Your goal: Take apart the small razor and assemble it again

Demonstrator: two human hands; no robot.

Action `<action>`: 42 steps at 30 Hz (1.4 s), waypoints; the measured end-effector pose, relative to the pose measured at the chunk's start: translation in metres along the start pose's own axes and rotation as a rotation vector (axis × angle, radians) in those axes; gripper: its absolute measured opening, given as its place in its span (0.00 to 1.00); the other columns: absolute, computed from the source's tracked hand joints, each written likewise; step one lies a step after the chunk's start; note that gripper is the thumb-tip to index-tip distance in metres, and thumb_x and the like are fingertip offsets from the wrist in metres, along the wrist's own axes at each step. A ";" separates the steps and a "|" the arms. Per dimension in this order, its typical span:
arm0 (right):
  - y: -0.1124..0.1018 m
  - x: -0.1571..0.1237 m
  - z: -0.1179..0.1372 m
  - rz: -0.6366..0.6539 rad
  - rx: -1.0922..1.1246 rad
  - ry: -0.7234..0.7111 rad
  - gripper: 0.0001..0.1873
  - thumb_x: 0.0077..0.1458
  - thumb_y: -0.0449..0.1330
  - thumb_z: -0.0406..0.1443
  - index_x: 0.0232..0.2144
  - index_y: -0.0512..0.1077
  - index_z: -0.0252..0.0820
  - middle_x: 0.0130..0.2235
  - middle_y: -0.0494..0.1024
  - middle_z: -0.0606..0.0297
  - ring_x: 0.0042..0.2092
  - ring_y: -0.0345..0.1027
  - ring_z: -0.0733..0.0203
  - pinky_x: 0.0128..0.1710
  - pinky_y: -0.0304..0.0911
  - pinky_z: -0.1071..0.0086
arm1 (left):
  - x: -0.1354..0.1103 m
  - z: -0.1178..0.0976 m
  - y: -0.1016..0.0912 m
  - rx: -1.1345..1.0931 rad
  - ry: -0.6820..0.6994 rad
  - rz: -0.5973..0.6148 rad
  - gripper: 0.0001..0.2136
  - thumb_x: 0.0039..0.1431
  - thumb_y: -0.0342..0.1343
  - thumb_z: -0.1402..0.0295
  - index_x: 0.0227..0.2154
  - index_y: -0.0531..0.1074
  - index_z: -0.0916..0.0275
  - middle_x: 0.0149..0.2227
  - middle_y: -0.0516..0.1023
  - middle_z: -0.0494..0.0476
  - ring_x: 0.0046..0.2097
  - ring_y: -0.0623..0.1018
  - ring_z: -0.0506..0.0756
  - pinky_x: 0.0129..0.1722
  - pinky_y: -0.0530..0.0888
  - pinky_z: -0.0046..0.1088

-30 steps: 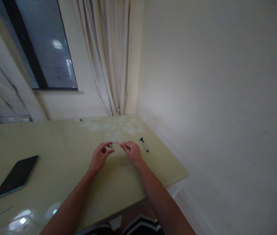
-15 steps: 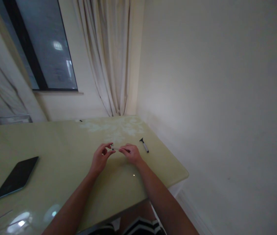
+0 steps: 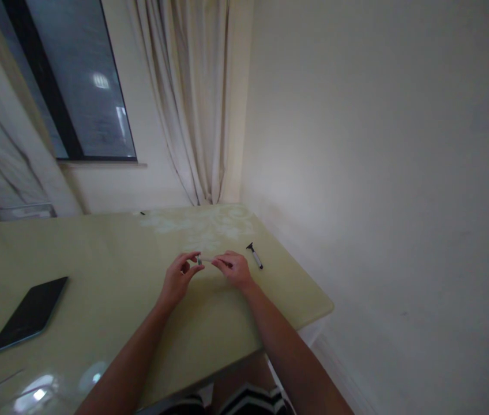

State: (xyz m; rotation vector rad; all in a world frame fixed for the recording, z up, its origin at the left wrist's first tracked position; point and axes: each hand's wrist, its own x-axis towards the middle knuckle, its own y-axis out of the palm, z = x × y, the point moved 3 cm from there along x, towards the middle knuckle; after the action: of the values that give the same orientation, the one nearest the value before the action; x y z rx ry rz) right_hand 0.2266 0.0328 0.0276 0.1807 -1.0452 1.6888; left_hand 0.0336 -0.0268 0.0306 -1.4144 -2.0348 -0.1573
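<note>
A small razor (image 3: 207,259) with a pale handle is held level between my two hands above the table. My left hand (image 3: 177,279) pinches the short crosswise head (image 3: 199,260) at its ends, thumb below and fingers above. My right hand (image 3: 234,270) is closed around the handle, and its fingers hide the far end. To the right of my right hand lies another razor (image 3: 256,257), with a black head and a grey and black handle; neither hand touches it.
The table (image 3: 110,271) has a glossy pale green top, a rounded right corner and a wall beside it. A dark flat tablet (image 3: 30,314) lies at left. A tiny black object (image 3: 143,213) is near the back edge, before the curtain (image 3: 201,115).
My right hand has shifted very slightly right, and a little more of the held razor's handle shows. The left hand keeps its pinch on the head. The razor on the table has not moved.
</note>
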 end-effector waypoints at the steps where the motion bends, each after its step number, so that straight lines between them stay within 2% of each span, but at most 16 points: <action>1: 0.001 0.000 0.000 0.036 0.019 -0.007 0.20 0.66 0.61 0.51 0.38 0.85 0.44 0.29 0.79 0.63 0.31 0.68 0.63 0.34 0.58 0.72 | 0.001 0.000 -0.001 0.003 0.000 -0.006 0.19 0.54 0.66 0.55 0.45 0.80 0.59 0.35 0.76 0.51 0.26 0.67 0.48 0.29 0.68 0.27; 3: 0.002 0.000 0.000 0.060 0.026 0.024 0.20 0.67 0.60 0.50 0.38 0.85 0.44 0.29 0.79 0.63 0.30 0.68 0.64 0.33 0.58 0.72 | 0.002 0.001 -0.005 0.005 -0.008 -0.016 0.19 0.53 0.66 0.54 0.45 0.80 0.59 0.35 0.76 0.51 0.25 0.66 0.48 0.28 0.68 0.26; 6: 0.001 0.001 -0.001 0.023 -0.035 0.073 0.20 0.68 0.59 0.50 0.38 0.85 0.45 0.29 0.79 0.63 0.32 0.69 0.63 0.33 0.57 0.72 | 0.003 0.002 -0.008 -0.004 -0.029 -0.019 0.20 0.53 0.67 0.53 0.44 0.80 0.59 0.35 0.76 0.51 0.24 0.66 0.47 0.27 0.68 0.26; 10: 0.004 0.000 0.001 0.093 0.035 -0.006 0.20 0.66 0.61 0.50 0.39 0.85 0.45 0.29 0.78 0.65 0.30 0.68 0.64 0.33 0.57 0.72 | 0.003 0.001 -0.007 -0.016 -0.015 -0.002 0.19 0.53 0.67 0.54 0.44 0.81 0.59 0.35 0.76 0.50 0.25 0.66 0.47 0.27 0.68 0.26; 14: 0.001 0.000 0.000 -0.011 0.041 0.019 0.21 0.67 0.60 0.50 0.39 0.85 0.43 0.29 0.78 0.63 0.32 0.69 0.63 0.34 0.57 0.71 | 0.000 -0.002 -0.003 -0.022 -0.006 0.010 0.18 0.53 0.67 0.56 0.44 0.80 0.59 0.35 0.76 0.50 0.25 0.66 0.48 0.28 0.68 0.25; 19: -0.001 0.001 0.000 0.033 0.095 0.000 0.20 0.66 0.61 0.50 0.37 0.85 0.43 0.28 0.78 0.64 0.30 0.67 0.64 0.32 0.57 0.71 | -0.001 -0.002 -0.001 -0.016 0.005 0.010 0.17 0.53 0.67 0.57 0.44 0.80 0.58 0.35 0.77 0.50 0.25 0.67 0.48 0.29 0.69 0.26; 23: -0.002 0.001 0.000 -0.017 0.059 0.033 0.20 0.67 0.61 0.49 0.37 0.85 0.43 0.28 0.78 0.64 0.31 0.68 0.63 0.33 0.57 0.71 | 0.001 -0.001 -0.003 -0.012 -0.002 -0.006 0.17 0.54 0.66 0.57 0.44 0.81 0.58 0.35 0.76 0.50 0.25 0.66 0.47 0.28 0.69 0.26; 26: 0.002 0.001 0.000 0.062 0.111 0.004 0.19 0.65 0.62 0.50 0.37 0.85 0.43 0.28 0.78 0.64 0.30 0.68 0.63 0.33 0.57 0.71 | 0.001 -0.001 -0.003 -0.004 0.000 -0.007 0.17 0.54 0.67 0.56 0.44 0.81 0.58 0.35 0.76 0.50 0.25 0.66 0.47 0.28 0.69 0.26; 31: 0.001 0.002 -0.003 0.018 0.080 0.053 0.20 0.66 0.61 0.50 0.37 0.85 0.43 0.30 0.80 0.63 0.31 0.69 0.63 0.33 0.57 0.71 | 0.001 -0.001 -0.004 -0.009 0.004 0.005 0.17 0.54 0.67 0.56 0.44 0.81 0.58 0.35 0.76 0.50 0.25 0.67 0.48 0.28 0.69 0.26; 35: 0.003 0.002 0.001 0.116 0.126 0.025 0.20 0.66 0.61 0.50 0.38 0.85 0.42 0.31 0.81 0.63 0.31 0.69 0.64 0.33 0.58 0.72 | 0.001 0.000 -0.005 0.008 0.000 0.007 0.18 0.53 0.67 0.57 0.45 0.81 0.58 0.35 0.76 0.51 0.25 0.67 0.48 0.29 0.69 0.26; 38: 0.005 0.001 0.003 0.095 0.078 0.052 0.20 0.67 0.60 0.49 0.38 0.85 0.42 0.31 0.81 0.63 0.31 0.69 0.64 0.34 0.58 0.72 | 0.001 0.002 -0.004 0.012 -0.010 0.015 0.19 0.53 0.67 0.55 0.45 0.81 0.58 0.35 0.77 0.51 0.25 0.66 0.48 0.28 0.69 0.26; 42: 0.006 0.000 0.002 0.149 0.082 0.035 0.17 0.65 0.63 0.48 0.38 0.85 0.44 0.32 0.82 0.64 0.32 0.70 0.65 0.35 0.59 0.73 | 0.000 0.004 -0.003 0.021 -0.015 0.047 0.18 0.53 0.66 0.54 0.44 0.81 0.57 0.34 0.77 0.51 0.25 0.66 0.48 0.28 0.69 0.26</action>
State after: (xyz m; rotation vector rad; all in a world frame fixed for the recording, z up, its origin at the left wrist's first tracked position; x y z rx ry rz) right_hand 0.2209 0.0314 0.0258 0.1278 -0.9840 1.8642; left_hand 0.0288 -0.0261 0.0285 -1.4536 -2.0077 -0.1058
